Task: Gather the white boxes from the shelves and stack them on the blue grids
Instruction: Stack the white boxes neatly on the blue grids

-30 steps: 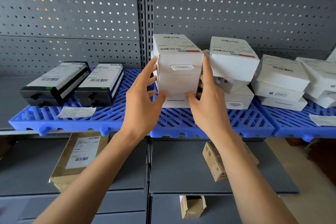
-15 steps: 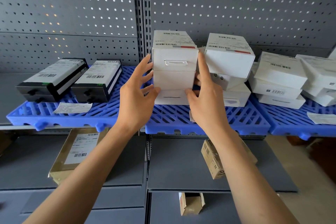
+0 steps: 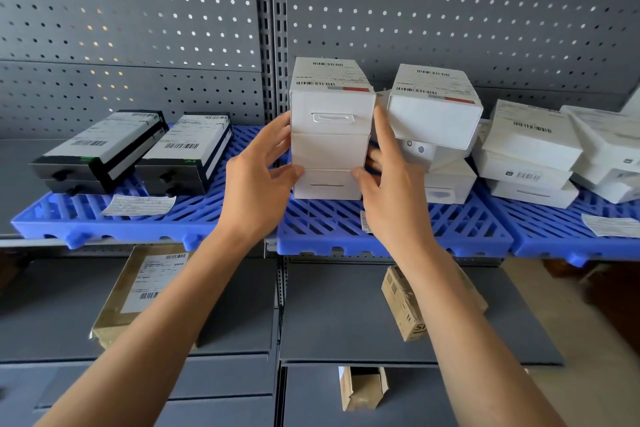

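On the middle blue grid [image 3: 394,229], both hands, left hand [image 3: 258,180] and right hand [image 3: 388,191], press straight-fingered against the three-high white box stack [image 3: 330,146], apparently squaring it so it stands true.

The person shows as 2 bare forearms that enter from the bottom edge of the head view. No sleeve covers either arm as far as the frame reaches. The left hand [image 3: 256,180] and the right hand [image 3: 391,198] are both uncovered. The fingers [image 3: 382,135] are slim, with short, plain nails. Both wrists are bare.
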`<act>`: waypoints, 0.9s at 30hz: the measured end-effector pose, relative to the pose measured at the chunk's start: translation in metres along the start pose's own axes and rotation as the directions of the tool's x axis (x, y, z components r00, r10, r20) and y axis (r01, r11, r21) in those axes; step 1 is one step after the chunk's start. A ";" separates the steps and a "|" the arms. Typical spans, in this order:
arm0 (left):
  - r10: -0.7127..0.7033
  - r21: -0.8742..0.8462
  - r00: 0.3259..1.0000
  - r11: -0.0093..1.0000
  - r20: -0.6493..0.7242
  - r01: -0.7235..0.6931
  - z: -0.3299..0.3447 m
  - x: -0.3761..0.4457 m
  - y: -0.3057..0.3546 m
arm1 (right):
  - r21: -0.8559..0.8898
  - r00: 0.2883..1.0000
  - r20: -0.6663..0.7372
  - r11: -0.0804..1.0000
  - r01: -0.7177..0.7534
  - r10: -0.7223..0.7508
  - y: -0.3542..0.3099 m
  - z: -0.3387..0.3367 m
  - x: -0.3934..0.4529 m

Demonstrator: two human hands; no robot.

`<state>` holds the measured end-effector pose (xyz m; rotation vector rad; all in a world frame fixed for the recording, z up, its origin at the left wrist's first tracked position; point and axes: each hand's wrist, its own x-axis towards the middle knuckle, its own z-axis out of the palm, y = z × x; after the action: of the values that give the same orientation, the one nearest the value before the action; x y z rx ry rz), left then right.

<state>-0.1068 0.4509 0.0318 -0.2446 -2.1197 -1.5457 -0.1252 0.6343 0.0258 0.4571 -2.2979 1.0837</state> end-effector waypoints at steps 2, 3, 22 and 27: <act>0.012 0.013 1.000 1.000 0.020 -0.013 -0.001 0.002 -0.002 | -0.013 1.000 0.004 1.000 -0.006 0.006 0.001 0.001 0.000; 0.022 0.014 0.999 1.000 0.032 -0.022 -0.002 0.003 -0.004 | -0.025 1.000 0.004 1.000 -0.008 0.008 0.001 0.001 0.000; 0.015 -0.030 0.998 0.999 0.054 -0.013 -0.003 0.005 -0.006 | -0.069 0.998 -0.061 0.998 -0.016 0.012 0.001 0.005 -0.002; 0.013 -0.012 0.998 1.000 0.058 -0.012 -0.006 0.004 -0.003 | -0.129 0.999 -0.033 0.992 -0.008 0.004 -0.004 -0.001 -0.002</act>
<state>-0.1100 0.4436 0.0328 -0.3091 -2.1499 -1.5619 -0.1210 0.6326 0.0278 0.3786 -2.3247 0.9312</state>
